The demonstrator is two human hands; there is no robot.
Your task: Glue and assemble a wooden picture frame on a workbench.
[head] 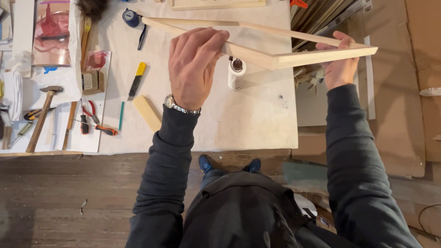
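Note:
I hold a pale wooden frame [275,59] up above the white worktable [257,115], seen almost edge-on. My left hand [193,66] grips its near rail from above, a metal watch on the wrist. My right hand [337,62] holds the frame's right corner from underneath. A small white glue bottle [236,73] stands on the table just below the frame, between my hands. A short pale wood block [147,112] lies on the table to the left of my left arm.
To the left lie a yellow-black utility knife [136,81], a teal pencil [121,115], red pliers [89,115], a hammer [42,115], a small cardboard box [93,81] and a blue tape measure [131,17]. Cardboard sheets [399,101] cover the right side. Dark wooden floor [69,197] lies below.

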